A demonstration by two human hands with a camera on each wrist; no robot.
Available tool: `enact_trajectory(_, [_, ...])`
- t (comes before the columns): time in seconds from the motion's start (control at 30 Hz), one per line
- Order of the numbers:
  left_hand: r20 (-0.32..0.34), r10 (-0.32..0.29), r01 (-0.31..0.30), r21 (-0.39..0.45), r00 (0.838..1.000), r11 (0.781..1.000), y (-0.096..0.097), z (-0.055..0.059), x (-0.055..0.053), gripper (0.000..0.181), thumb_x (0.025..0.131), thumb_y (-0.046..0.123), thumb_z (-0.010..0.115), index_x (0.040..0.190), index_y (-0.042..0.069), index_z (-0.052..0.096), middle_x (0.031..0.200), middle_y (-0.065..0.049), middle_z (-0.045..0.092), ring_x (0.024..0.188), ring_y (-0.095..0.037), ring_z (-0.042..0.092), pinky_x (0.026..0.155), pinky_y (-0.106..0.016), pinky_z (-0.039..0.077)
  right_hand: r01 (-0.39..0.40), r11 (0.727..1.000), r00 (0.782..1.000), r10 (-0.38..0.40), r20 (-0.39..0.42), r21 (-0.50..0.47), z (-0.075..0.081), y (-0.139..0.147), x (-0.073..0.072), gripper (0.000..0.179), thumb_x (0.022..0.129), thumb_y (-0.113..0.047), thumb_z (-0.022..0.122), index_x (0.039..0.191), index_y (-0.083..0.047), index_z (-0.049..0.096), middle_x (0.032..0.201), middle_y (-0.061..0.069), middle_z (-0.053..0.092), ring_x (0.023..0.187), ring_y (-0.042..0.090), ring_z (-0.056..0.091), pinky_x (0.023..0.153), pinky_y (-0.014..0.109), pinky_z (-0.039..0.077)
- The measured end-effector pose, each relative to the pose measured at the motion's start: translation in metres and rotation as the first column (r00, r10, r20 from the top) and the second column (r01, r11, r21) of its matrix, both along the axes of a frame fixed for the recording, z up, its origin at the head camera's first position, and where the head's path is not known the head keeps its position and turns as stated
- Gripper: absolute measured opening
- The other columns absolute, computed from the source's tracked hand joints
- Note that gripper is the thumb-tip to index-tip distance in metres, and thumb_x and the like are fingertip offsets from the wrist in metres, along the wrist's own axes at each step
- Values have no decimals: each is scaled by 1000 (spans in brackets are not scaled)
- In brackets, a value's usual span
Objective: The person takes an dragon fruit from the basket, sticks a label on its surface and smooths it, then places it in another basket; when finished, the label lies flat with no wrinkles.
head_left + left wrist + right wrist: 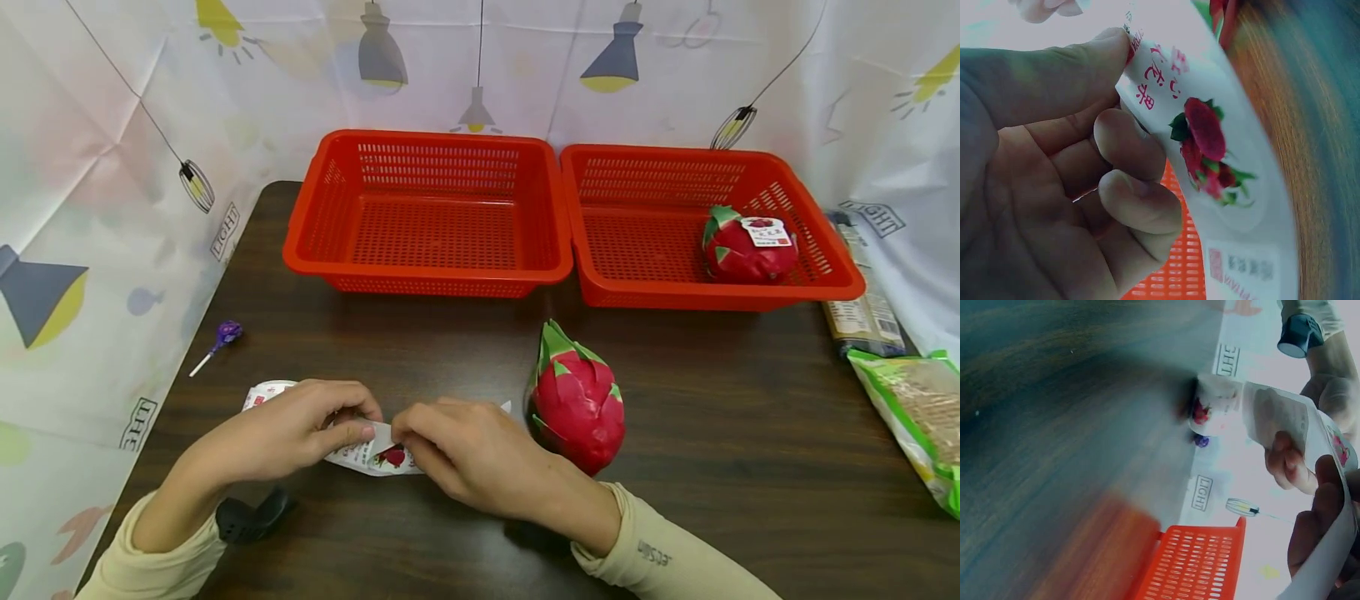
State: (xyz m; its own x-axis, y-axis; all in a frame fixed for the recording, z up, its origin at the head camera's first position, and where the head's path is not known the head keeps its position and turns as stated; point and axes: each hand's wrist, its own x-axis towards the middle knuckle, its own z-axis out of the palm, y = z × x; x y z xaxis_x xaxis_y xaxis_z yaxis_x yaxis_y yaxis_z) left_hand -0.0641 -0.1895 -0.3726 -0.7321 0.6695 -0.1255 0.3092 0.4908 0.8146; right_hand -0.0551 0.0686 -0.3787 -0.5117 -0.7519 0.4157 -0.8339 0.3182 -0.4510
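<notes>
A white strip of stickers (352,457), printed with red dragon fruit and red characters, stretches between both hands above the dark table. My left hand (300,429) pinches it between thumb and fingers; the left wrist view shows the thumb pressed on the sticker strip (1235,206). Close beside it, my right hand (487,462) pinches the strip's upper edge, where the backing looks folded back. The roll end (266,392) of the strip lies left of the left hand, partly hidden by it. Just beyond the right hand rests a red dragon fruit (577,408) with green scales.
Two red baskets (427,282) (720,294) stand side by side at the back; the right one holds a dragon fruit (738,258) bearing a sticker. A purple lollipop (227,333) lies at the left. Packaged bags (918,408) lie along the right edge.
</notes>
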Motion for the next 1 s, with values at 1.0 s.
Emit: enact_trajectory(1.0, [-242,245,-335,-471,939,816,-22,-66,-26,11,90,14,66,95,8,58,94,-13,53,71,-23,49,63,-39,44,68,994,990,-57,129,-83,-7,26,14,9,97,-10,65,102,-16,62,93,-6,61,86,7,55,80,10,46])
